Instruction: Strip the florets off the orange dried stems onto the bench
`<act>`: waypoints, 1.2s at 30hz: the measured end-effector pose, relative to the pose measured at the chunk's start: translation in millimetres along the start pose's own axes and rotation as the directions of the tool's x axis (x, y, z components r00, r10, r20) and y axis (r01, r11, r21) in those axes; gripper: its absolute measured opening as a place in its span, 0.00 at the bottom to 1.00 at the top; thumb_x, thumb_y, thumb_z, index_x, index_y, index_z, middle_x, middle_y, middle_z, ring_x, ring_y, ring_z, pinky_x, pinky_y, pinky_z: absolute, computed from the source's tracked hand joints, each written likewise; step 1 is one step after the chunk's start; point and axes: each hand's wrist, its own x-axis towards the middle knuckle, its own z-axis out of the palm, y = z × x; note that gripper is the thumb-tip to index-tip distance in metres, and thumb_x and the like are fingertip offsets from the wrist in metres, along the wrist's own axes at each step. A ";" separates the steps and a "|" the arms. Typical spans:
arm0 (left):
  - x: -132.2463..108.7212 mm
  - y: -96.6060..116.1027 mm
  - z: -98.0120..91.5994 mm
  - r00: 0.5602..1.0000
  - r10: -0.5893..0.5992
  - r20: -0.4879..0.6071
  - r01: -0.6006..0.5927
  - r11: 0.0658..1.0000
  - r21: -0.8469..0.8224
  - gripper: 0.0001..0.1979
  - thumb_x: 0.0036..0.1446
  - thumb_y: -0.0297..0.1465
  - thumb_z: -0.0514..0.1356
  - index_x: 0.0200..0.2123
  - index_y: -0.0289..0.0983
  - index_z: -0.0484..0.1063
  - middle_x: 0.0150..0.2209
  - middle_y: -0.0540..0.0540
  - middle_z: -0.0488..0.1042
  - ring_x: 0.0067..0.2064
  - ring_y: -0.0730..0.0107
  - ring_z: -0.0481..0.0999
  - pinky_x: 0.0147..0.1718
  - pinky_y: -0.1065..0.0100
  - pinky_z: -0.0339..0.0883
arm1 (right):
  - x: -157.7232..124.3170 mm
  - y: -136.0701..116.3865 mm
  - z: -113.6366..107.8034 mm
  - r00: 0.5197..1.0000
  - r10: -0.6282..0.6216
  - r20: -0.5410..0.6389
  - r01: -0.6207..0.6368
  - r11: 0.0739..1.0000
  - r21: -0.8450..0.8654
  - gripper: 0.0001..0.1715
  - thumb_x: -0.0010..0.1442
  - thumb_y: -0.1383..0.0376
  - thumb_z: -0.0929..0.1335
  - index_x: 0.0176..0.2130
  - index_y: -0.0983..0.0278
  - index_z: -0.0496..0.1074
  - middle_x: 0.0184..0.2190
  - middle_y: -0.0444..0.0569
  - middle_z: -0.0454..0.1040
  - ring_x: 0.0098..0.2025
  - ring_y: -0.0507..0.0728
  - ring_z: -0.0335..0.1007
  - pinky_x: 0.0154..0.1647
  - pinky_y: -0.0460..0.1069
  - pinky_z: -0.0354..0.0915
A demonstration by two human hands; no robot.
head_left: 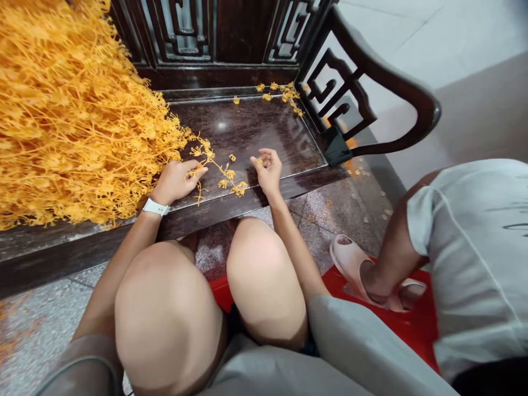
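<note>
Orange sprig fragment (259, 160) mostly hidden inside right hand (267, 171)

A dark wooden bench (243, 33) with a fretwork back and curved armrest (396, 82) stands on a speckled terrazzo floor (330, 220), beside a person in a pale grey T-shirt (478, 264), whose pink slide sandal (350, 264) rests on a red plastic stool (416, 291).

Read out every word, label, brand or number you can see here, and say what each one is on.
Dark marks on the seated co-worker's pale grey shirt, possibly lettering: too blurred and cut off to read.
White watch band on the person's wrist: no readable text.
Carved dark wood lattice: ornamental pattern, no readable text.
</note>
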 end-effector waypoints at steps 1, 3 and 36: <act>-0.1 -0.6 0.7 1.000 -0.001 -0.002 0.001 1.000 0.000 0.23 0.73 0.48 0.56 0.30 0.40 0.75 0.24 0.45 0.73 0.27 0.62 0.71 0.33 0.63 0.56 | 0.1 -0.3 -0.9 1.000 0.001 -0.001 -0.001 0.999 -0.035 0.17 0.60 0.58 0.78 0.47 0.58 0.77 0.41 0.45 0.75 0.31 0.50 0.64 0.35 0.48 0.66; -0.5 -1.7 1.7 1.000 0.004 -0.008 -0.004 1.000 -0.009 0.23 0.72 0.49 0.57 0.31 0.40 0.77 0.25 0.45 0.75 0.27 0.61 0.71 0.33 0.63 0.57 | -0.3 -3.7 -2.0 1.000 0.000 -0.003 -0.001 0.993 -0.117 0.15 0.57 0.67 0.75 0.46 0.59 0.78 0.48 0.48 0.75 0.32 0.50 0.65 0.38 0.49 0.70; -3.6 -0.3 0.5 0.994 -0.016 -0.105 0.005 0.995 -0.097 0.20 0.72 0.47 0.58 0.35 0.39 0.79 0.23 0.50 0.72 0.24 0.67 0.68 0.31 0.65 0.58 | -54.1 -50.6 26.1 0.970 -0.057 0.235 0.118 0.960 -0.255 0.43 0.63 0.63 0.75 0.73 0.61 0.67 0.32 0.44 0.83 0.62 0.66 0.78 0.71 0.64 0.67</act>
